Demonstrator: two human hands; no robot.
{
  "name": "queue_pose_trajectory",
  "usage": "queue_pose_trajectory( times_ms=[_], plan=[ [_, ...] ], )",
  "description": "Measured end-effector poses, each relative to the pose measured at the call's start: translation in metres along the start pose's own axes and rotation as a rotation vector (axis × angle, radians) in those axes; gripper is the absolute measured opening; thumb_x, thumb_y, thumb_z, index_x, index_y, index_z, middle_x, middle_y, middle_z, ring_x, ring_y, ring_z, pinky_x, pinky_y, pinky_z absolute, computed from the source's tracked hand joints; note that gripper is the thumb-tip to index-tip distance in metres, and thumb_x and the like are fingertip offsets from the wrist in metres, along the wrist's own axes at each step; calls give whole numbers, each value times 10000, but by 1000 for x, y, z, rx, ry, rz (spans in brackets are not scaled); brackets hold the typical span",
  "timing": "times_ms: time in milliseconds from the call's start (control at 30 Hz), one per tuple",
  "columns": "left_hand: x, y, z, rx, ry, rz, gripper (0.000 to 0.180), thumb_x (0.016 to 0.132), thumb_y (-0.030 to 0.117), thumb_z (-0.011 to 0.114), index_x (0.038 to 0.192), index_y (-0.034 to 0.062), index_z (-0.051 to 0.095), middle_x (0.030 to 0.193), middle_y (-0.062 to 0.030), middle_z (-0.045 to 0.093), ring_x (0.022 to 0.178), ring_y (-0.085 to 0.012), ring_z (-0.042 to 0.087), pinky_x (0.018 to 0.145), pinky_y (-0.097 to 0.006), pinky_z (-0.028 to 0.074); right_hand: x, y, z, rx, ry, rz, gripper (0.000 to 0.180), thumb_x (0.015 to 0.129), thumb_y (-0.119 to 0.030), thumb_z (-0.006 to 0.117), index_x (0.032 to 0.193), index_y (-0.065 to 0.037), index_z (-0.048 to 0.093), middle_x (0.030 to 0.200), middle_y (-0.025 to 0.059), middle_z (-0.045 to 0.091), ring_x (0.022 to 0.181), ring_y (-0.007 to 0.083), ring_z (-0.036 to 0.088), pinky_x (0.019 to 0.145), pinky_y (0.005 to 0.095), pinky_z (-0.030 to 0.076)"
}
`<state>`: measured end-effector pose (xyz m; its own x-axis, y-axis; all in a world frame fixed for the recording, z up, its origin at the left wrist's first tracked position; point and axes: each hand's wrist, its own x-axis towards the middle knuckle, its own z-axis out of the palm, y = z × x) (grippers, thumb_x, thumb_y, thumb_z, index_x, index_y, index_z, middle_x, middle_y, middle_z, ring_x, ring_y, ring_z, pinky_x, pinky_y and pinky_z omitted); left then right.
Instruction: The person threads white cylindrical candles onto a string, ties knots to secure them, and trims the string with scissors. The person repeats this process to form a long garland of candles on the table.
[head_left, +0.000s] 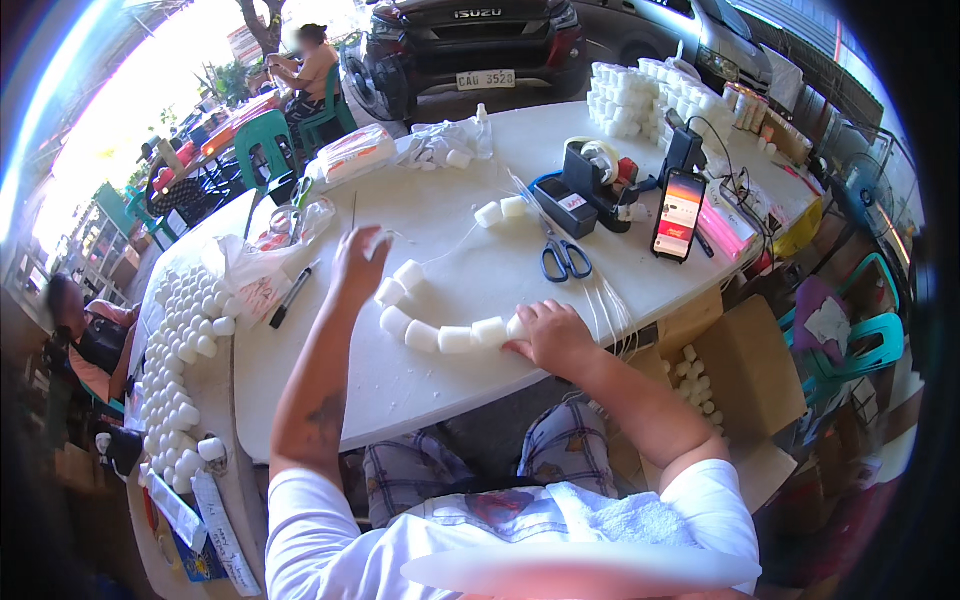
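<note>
A string of short white cylinders (455, 339) curves across the white table in front of me. At its right end, the fingers of my right hand (552, 335) are closed around one cylinder (516, 328). My left hand (362, 262) is raised beyond the string's left end, fingers pinched. From it a thin, needle-like rod (353, 208) points up, and something small and white shows by the fingertips. A fine thread (455, 248) runs toward two more cylinders (489, 215) farther back. Blue-handled scissors (566, 262) lie to the right of them.
Many loose white cylinders (180, 350) cover the left side. A marker (291, 297) and a plastic bag (255, 268) lie nearby. At right stand a tape dispenser (600, 185), a phone (679, 215) and stacked white cylinders (625, 100). An open carton (745, 370) sits below the table's right edge.
</note>
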<state>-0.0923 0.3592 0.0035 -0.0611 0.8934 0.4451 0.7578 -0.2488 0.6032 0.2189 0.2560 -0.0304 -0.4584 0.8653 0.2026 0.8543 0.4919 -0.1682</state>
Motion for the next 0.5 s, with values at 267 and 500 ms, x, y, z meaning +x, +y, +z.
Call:
queue_pose_trajectory(
  times_ms=[267, 500],
  plan=[
    [-138, 48, -12, -689, -904, -300, 339, 946, 343, 593, 1041, 19, 624, 889, -55, 656, 759, -144, 629, 728, -292, 532, 15, -57, 0, 795, -291, 252, 600, 869, -554, 602, 1068, 12, 625, 840, 152, 676, 696, 278, 648, 655, 377, 516],
    [-116, 32, 20, -1320, -495, -775, 382, 921, 326, 618, 1154, 49, 498, 993, -150, 606, 868, -242, 640, 753, -369, 551, -38, -123, 18, 1718, -376, 554, 486, 902, -474, 609, 1093, -30, 557, 788, 46, 596, 618, 132, 583, 515, 301, 497]
  ],
)
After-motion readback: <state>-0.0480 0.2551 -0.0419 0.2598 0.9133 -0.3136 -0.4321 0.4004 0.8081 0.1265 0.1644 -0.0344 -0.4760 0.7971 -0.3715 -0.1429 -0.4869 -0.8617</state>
